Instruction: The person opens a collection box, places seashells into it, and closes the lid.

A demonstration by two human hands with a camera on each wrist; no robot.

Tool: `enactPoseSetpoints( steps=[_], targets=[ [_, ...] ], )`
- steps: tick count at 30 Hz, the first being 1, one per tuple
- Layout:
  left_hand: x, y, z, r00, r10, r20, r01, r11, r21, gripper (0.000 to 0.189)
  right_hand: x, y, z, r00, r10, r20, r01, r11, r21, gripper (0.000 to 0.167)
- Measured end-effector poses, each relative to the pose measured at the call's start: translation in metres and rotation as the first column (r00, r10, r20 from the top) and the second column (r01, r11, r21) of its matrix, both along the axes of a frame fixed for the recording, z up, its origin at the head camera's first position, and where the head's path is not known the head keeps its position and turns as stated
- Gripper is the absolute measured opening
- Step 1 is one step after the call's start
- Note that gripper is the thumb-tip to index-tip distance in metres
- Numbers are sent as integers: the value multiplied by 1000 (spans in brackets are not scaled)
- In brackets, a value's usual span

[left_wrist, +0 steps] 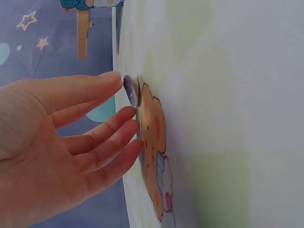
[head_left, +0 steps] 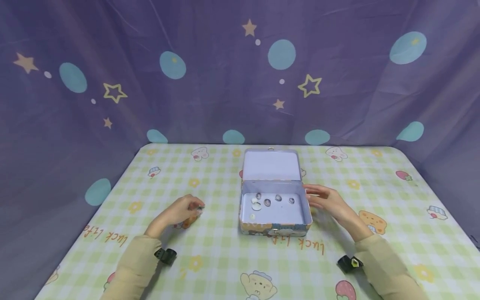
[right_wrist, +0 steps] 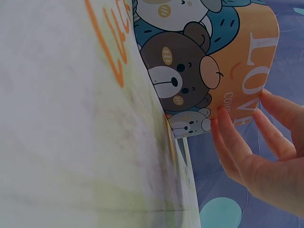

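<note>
My left hand [head_left: 183, 209] is low over the left part of the table. Thumb and forefinger pinch a small, shiny, purplish piece [left_wrist: 129, 90] at their tips, while the other fingers hang loosely bent. A hinged tin box [head_left: 275, 228] stands with its lid [head_left: 271, 165] raised away from me. On the tin's floor lie several small rounded brownish pieces [head_left: 278, 198] and a pale flat disc [head_left: 256, 206]. My right hand [head_left: 330, 203] has its fingers spread, fingertips resting against the right side of the tin, which carries a cartoon bear print [right_wrist: 173, 71].
A green checked tablecloth [head_left: 217, 258] with cartoon prints covers the table. Purple curtain [head_left: 210, 104] with stars and ovals hangs behind and at both sides. Each wrist wears a dark strapped camera [head_left: 166, 256].
</note>
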State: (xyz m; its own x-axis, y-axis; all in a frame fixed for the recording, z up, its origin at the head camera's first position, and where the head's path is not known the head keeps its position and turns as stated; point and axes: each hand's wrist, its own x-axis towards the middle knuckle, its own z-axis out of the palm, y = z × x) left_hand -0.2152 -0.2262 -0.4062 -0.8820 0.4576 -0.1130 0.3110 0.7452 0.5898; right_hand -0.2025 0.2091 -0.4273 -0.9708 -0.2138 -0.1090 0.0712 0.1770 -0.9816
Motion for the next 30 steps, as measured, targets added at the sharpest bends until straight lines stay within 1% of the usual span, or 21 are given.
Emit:
enactPoseSetpoints(
  steps=[3, 7, 11, 18, 24, 30],
  targets=[
    [-1, 0, -2, 1000, -16, -5, 16, 1000, 11, 19, 1, 0, 0, 1000, -4, -2, 4, 1000, 2, 56],
    [-4, 0, -4, 1000, -22, 0, 22, 1000, 6, 17, 0, 0, 0, 1000, -5, 3, 5, 1000, -10, 58],
    [-6, 0, -7, 1000, -23, 10, 23, 1000, 1, 13, 0, 0, 0, 1000, -4, 5, 4, 1000, -16, 58],
    [-7, 2, -10, 1000, -13, 24, 14, 1000, -3, 4, 2, 0, 1, 1000, -6, 6, 6, 1000, -21, 58],
    [-7, 3, -9, 999, 12, 48, -11, 1000, -24, 6, 2, -2, 2, 1000, -11, 5, 11, 1000, -21, 57],
    [-7, 3, -7, 998, 10, 61, -9, 1000, -17, 3, 1, -2, 2, 1000, -16, 5, 16, 1000, -17, 57]
  ],
)
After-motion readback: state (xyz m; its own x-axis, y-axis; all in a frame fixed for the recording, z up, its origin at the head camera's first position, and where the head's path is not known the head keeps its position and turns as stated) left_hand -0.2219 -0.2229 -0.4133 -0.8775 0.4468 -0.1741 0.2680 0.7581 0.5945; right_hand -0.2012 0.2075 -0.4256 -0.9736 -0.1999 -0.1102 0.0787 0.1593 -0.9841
